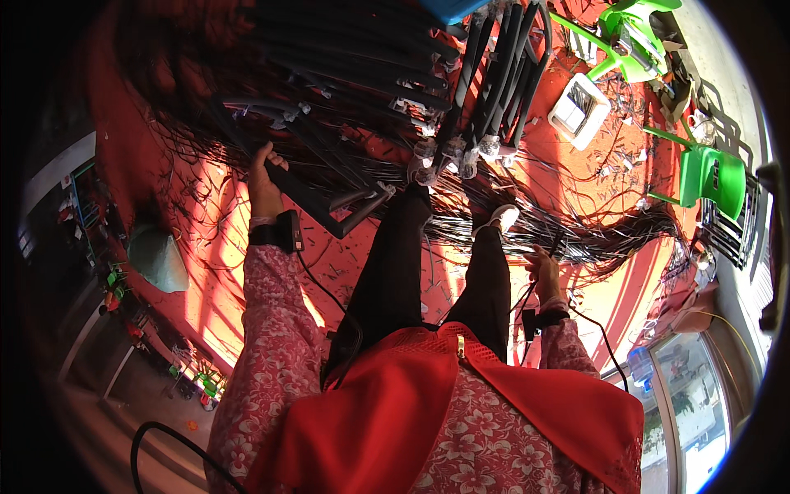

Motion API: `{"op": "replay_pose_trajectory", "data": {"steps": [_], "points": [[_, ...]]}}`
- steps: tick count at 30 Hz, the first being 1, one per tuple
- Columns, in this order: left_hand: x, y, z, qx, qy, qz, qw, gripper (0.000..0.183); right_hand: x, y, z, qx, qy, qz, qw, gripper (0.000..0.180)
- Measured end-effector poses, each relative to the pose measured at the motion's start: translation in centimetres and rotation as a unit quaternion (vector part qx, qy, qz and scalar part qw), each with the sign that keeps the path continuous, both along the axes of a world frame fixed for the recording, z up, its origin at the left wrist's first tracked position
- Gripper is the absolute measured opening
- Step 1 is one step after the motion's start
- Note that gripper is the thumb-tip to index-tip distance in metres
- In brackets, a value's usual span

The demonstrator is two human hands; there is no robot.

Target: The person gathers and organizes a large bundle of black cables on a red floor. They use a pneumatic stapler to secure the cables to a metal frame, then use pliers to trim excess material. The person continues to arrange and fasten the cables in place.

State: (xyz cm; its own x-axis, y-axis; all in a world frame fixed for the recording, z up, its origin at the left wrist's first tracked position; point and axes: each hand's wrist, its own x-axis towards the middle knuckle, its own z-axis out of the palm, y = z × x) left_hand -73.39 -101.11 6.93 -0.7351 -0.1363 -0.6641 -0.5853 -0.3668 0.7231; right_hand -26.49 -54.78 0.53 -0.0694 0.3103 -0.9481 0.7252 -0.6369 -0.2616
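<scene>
My left hand (266, 179) is closed around a long bar of a black tubular frame (302, 200), whose bent corner points towards my legs. My right hand (543, 268) is beside my right shin, with its fingers bent around a thin dark strand or tool (557, 244); what exactly it is cannot be told. Thin black strands (592, 241) lie in a long bundle across the red floor, near my right hand and past my feet. More black frames with clear wrapping at their ends (487, 147) stand stacked beyond my feet.
Further right are a white plastic basket (580, 111), a green chair (713, 176) and another green chair (639, 43). A pale sack (158, 259) lies on the left. Small black scraps litter the red floor (327, 262). A glass door (691, 395) is at lower right.
</scene>
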Motion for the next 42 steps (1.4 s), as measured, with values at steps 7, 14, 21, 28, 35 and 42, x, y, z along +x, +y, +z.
{"op": "replay_pose_trajectory", "data": {"steps": [7,14,21,28,35,42], "points": [[7.6,3.8,14.5,-0.157,0.033,-0.178,0.971,0.015,7.0,1.5,1.4,-0.017,0.012,-0.046,0.999,0.032],[18.9,14.3,32.2,-0.202,0.076,-0.275,0.937,0.020,16.9,8.2,2.9,0.023,0.037,-0.067,0.997,0.029],[26.8,27.5,42.4,-0.187,0.156,-0.381,0.892,0.029,31.7,14.2,4.4,0.047,0.008,-0.173,0.984,0.034],[23.8,38.0,32.3,-0.313,0.264,-0.472,0.781,0.034,43.1,10.7,5.2,0.040,-0.042,-0.308,0.950,0.042],[19.3,47.8,11.7,-0.243,0.238,-0.526,0.779,0.027,45.4,4.6,7.5,-0.056,-0.074,-0.307,0.947,0.034],[18.5,53.2,-1.2,-0.166,0.164,-0.497,0.835,0.031,42.3,5.7,10.6,-0.041,-0.090,-0.291,0.952,0.036]]}}
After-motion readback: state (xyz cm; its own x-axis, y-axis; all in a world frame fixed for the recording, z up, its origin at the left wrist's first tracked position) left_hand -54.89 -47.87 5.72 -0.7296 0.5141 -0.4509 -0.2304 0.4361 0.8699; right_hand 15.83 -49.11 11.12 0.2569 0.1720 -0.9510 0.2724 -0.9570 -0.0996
